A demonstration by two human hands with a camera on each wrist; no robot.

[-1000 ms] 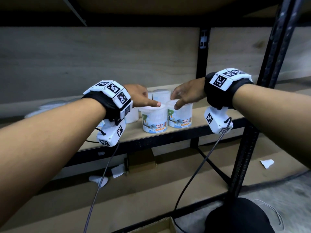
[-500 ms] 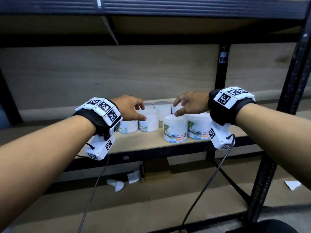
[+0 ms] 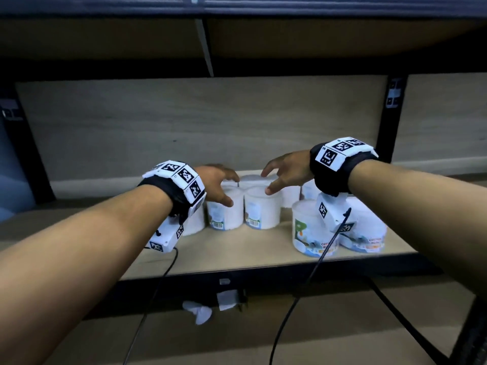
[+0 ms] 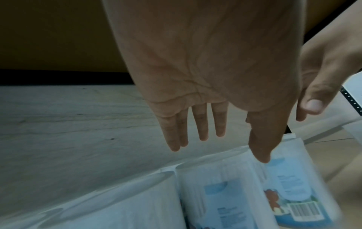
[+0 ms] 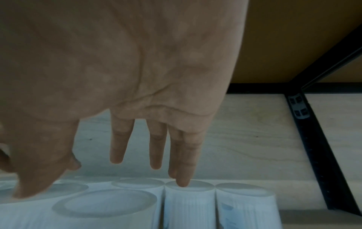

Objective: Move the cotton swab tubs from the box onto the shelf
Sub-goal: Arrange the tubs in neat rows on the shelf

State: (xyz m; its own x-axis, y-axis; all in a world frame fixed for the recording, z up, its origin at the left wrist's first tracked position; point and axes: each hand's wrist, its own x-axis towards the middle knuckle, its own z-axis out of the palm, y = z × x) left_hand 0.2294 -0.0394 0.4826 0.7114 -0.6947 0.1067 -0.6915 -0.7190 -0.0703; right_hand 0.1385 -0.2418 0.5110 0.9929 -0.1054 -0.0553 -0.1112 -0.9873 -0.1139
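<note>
Several white cotton swab tubs stand on the wooden shelf [image 3: 237, 248]. Two tubs [image 3: 226, 212] [image 3: 262, 209] sit side by side in the middle, with more behind them. Two others [image 3: 307, 233] [image 3: 369, 233] stand at the front right, partly behind my right wrist camera. My left hand [image 3: 224, 185] hovers over the left middle tub, fingers spread and straight [image 4: 201, 124], holding nothing. My right hand [image 3: 279, 175] reaches over the back tubs with straight fingers [image 5: 154, 148], its thumb at the right middle tub's lid. The box is out of view.
A dark metal upright [image 3: 392, 114] stands at the back right and another post [image 3: 23, 154] at the left. The upper shelf board [image 3: 237, 40] hangs low overhead. Paper scraps [image 3: 200, 312] lie on the lower shelf. Bare shelf board lies left of the tubs.
Both hands have let go of the two front tubs and moved back and left over the rear group. The head view has risen and shifted left.
</note>
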